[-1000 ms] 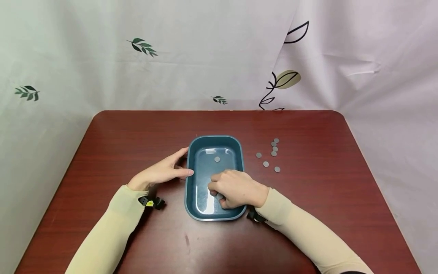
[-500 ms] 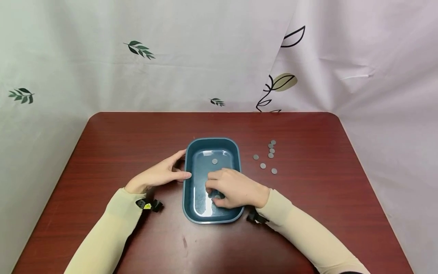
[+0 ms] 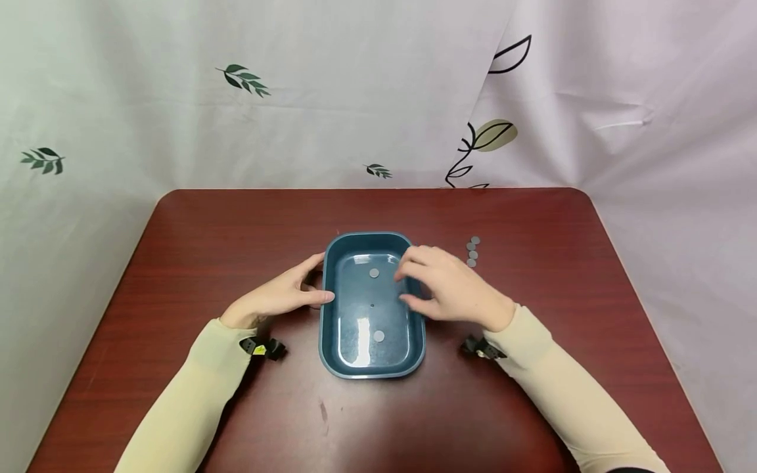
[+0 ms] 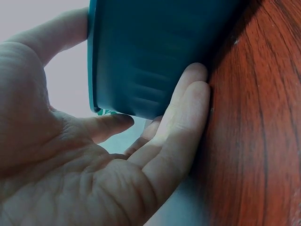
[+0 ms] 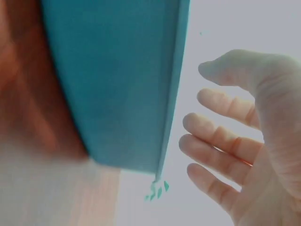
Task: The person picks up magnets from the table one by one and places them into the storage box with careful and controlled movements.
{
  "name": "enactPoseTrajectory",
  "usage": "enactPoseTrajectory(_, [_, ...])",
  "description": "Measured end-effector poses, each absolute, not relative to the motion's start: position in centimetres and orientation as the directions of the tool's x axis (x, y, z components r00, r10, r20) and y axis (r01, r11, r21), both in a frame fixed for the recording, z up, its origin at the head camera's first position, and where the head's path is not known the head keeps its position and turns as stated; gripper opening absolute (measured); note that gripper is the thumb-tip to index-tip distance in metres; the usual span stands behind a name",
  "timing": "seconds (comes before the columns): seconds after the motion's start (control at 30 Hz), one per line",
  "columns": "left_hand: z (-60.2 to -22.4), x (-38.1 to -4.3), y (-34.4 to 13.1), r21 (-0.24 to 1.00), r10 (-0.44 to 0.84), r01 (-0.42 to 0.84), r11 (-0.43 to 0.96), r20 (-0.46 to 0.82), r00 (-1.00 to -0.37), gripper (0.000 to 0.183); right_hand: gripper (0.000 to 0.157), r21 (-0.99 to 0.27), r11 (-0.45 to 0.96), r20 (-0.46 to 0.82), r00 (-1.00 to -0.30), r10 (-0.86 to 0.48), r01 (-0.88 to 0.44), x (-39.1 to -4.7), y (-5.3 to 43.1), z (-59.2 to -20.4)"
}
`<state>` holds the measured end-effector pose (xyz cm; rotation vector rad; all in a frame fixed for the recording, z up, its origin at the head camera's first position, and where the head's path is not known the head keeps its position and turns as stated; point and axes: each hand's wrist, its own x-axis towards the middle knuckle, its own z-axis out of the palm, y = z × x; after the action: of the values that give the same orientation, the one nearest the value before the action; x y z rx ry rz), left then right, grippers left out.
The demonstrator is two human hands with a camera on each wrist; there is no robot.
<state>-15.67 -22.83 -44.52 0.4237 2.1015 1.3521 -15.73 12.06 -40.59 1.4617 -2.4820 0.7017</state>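
Note:
A blue rectangular tray (image 3: 372, 372) stands on the table, with two flat grey coin-like discs on its floor, one toward the far end (image 3: 374, 273) and one nearer the front (image 3: 379, 336). At its left side, my left hand (image 3: 278, 295) holds the tray, thumb at the rim and fingers (image 4: 188, 110) against the outer wall, as the left wrist view shows. Over the right rim is my right hand (image 3: 452, 286), thumb and fingers spread apart with nothing between them. In the right wrist view its fingertips (image 5: 190, 123) are beside the tray's rim, apart from it.
More grey discs (image 3: 473, 254) lie in a row on the dark red wooden table (image 3: 248, 223), right of the tray. The right hand and forearm cover the table nearer the tray. A pale curtain (image 3: 331, 118) with leaf prints hangs behind and beside the table.
My right hand has let go of a grey disc on the tray floor, then risen and moved right and away from me to the rim. The left hand keeps its hold.

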Motion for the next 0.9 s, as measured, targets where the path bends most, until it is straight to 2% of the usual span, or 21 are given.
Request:
enactPoseTrajectory(0.37, [-45.0, -15.7, -22.8, 0.900, 0.552, -0.060, 0.431, -0.316, -0.771, 0.092, 0.032, -0.263, 0.571, 0.313, -0.628, -0.712, -0.778, -17.7, 15.9, -40.8])
enactPoseTrajectory(0.73, [-44.5, -15.5, -22.8, 0.901, 0.556, -0.055, 0.430, -0.312, -0.770, 0.092, 0.029, -0.264, 0.692, 0.209, -0.741, -0.639, -0.671, -18.3, 16.3, -42.5])
enactPoseTrajectory(0.9, [-44.5, -15.7, -22.7, 0.898, 0.555, -0.050, 0.438, -0.314, -0.770, 0.093, 0.028, -0.274, 0.716, 0.138, -0.763, -0.632, -0.643, -19.0, 16.2, -43.3])
